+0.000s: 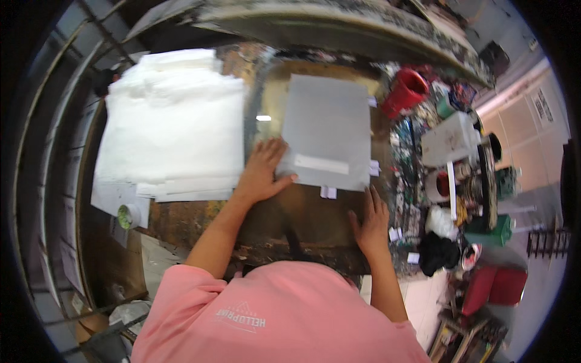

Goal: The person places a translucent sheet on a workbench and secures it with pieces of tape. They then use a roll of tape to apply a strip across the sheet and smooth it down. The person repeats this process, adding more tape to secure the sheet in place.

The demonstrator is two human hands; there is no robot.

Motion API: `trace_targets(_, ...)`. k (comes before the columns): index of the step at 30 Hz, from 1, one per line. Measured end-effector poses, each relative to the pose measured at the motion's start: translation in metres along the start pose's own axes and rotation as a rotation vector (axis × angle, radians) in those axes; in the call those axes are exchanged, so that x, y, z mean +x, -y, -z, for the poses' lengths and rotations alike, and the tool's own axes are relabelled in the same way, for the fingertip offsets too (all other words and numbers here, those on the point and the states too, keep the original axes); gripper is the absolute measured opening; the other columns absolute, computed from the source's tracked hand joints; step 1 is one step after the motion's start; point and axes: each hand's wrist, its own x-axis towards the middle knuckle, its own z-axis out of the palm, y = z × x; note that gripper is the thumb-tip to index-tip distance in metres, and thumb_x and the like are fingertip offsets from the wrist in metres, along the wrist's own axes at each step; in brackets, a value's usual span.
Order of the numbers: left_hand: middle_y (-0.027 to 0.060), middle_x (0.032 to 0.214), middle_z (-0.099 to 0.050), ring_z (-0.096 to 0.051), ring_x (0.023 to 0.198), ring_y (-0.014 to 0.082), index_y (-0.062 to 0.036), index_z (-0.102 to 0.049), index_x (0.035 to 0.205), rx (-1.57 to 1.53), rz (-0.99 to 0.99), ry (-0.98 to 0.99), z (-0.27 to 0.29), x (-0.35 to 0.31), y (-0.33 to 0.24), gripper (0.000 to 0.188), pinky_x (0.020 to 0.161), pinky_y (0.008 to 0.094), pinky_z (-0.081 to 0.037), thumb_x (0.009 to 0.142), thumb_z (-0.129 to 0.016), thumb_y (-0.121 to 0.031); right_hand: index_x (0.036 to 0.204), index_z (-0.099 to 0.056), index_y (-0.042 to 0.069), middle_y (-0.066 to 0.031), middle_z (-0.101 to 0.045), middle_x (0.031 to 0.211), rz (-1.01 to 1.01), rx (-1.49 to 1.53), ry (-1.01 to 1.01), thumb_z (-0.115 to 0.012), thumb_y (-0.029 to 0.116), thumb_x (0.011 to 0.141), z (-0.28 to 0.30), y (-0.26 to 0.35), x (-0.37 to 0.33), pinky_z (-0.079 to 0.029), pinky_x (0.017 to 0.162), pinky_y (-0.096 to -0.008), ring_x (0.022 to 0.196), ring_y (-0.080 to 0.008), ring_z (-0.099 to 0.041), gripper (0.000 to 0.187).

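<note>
A grey sheet (327,121) with a pale strip near its lower edge lies on a shiny glass-like board (272,115) on the workbench. My left hand (264,173) rests flat, fingers spread, at the sheet's lower left corner. Just below the opposite lower corner is my right hand (371,225), its thumb apart and its fingertips close to the sheet's edge; whether they touch it I cannot tell. Neither hand grips anything. Small white tabs (328,192) sit along the sheet's bottom and right sides.
To the left stands a large stack of white sheets (175,127), with a small white tub (129,216) by its near corner. Along the right are a red container (407,92), a white plastic jug (449,140), a black cloth (438,253) and a paint-stained bench edge.
</note>
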Motion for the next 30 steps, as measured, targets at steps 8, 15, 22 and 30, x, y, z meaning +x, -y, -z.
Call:
trace_targets(8,0.0281,0.163,-0.039,-0.032,0.153,0.0467,0.0039,-0.040,0.157,-0.017,-0.036,-0.065,-0.007,-0.001,-0.002,0.093,0.129,0.0568,-0.017,0.098,-0.058,-0.066,0.150,-0.047,-0.004,-0.0302,-0.047,0.153,0.103,-0.102,-0.064,-0.073,0.025,0.093,0.004,-0.004,-0.005,-0.037,0.114,-0.0575,0.133,-0.0499,-0.048,0.069)
trace_targets(15,0.0272,0.164,-0.037,-0.028,0.156,0.0428,0.0014,-0.036,0.160,0.006,-0.021,-0.057,-0.007,-0.012,-0.001,0.095,0.130,0.0543,-0.016,0.099,-0.048,-0.071,0.144,-0.051,-0.008,-0.0330,-0.051,0.147,0.100,-0.113,-0.026,-0.073,0.024,0.093,-0.003,-0.003,-0.001,-0.040,0.111,-0.0572,0.129,-0.0530,-0.051,0.064)
trace_targets(22,0.0273,0.165,-0.036,-0.027,0.157,0.0427,0.0003,-0.038,0.159,0.001,-0.032,-0.057,-0.003,-0.007,-0.004,0.093,0.130,0.0533,-0.015,0.099,-0.049,-0.070,0.140,-0.052,-0.009,-0.0349,-0.053,0.144,0.121,-0.124,-0.045,-0.074,0.025,0.092,-0.002,-0.009,0.001,-0.040,0.111,-0.0584,0.128,-0.0539,-0.051,0.062)
trace_targets(30,0.0252,0.166,-0.035,-0.030,0.155,0.0449,-0.0001,-0.038,0.159,-0.033,-0.041,-0.082,-0.003,-0.010,-0.001,0.092,0.129,0.0549,-0.017,0.100,-0.049,-0.070,0.139,-0.053,-0.006,-0.0346,-0.052,0.145,0.090,-0.138,0.012,-0.074,0.025,0.089,-0.004,-0.005,0.005,-0.039,0.111,-0.0595,0.130,-0.0540,-0.050,0.062)
